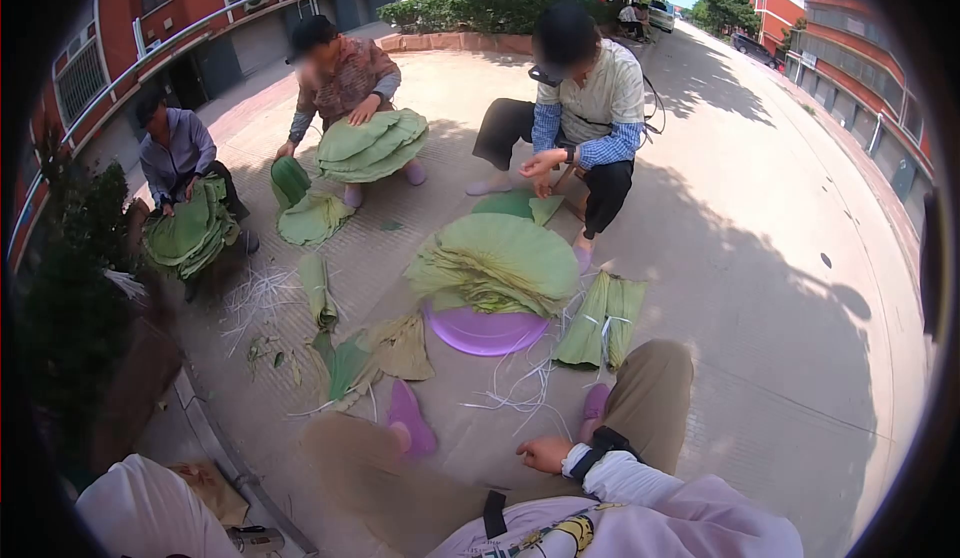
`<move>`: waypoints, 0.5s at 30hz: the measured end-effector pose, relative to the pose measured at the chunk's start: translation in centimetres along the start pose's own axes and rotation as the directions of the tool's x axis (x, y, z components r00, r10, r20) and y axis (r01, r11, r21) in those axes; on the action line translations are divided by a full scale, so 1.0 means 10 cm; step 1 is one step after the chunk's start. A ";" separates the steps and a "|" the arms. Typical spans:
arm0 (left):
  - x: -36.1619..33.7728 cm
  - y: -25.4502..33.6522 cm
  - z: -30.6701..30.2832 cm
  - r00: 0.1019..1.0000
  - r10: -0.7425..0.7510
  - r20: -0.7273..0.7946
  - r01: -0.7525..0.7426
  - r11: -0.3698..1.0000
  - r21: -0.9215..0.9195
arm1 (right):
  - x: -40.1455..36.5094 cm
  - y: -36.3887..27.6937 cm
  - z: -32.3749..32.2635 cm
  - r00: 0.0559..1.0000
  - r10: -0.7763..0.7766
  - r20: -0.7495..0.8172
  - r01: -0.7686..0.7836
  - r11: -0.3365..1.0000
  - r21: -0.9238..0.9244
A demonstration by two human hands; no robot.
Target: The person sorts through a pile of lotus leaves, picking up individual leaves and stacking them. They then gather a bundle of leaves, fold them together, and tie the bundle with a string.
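Observation:
My right hand (545, 454) hangs over my lap between my knees, its fingers curled in and nothing visible in them. A dark band is round its wrist. My left hand is not in view. Beyond my feet, a large stack of green leaves (500, 258) lies on a purple round tray (486, 331). Right of it is a folded leaf bundle (602, 320) tied with white strips. White strips (520, 390) lie on the ground between my purple shoes.
Three people sit opposite: one (612, 88) bends over leaves, one (345, 73) holds a leaf stack, one (180, 153) handles leaves at far left. Loose leaves (400, 346) and a rolled bundle (316, 288) lie left of the tray. White cloth (150, 513) shows bottom left.

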State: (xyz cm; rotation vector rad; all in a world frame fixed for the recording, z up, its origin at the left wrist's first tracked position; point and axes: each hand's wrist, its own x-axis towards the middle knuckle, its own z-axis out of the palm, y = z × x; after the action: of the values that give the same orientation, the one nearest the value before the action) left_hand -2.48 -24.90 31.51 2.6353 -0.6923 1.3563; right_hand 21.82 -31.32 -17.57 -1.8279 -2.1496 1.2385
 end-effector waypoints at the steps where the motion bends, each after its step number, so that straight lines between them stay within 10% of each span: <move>1: 0.03 0.00 0.01 1.000 -0.005 0.012 0.005 1.000 -0.007 | 0.10 -0.08 0.05 1.000 -0.015 0.011 0.015 1.000 0.001; 15: 0.03 -0.22 0.30 0.998 0.057 -0.036 -0.058 0.998 -0.019 | -0.03 0.01 0.02 1.000 -0.029 -0.008 0.029 0.999 -0.038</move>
State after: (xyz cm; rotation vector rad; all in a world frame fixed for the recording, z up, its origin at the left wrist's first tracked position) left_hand 0.85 -23.92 30.25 2.5885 -0.7783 1.4004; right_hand 21.88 -31.69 -17.62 -1.8055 -2.2016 1.1902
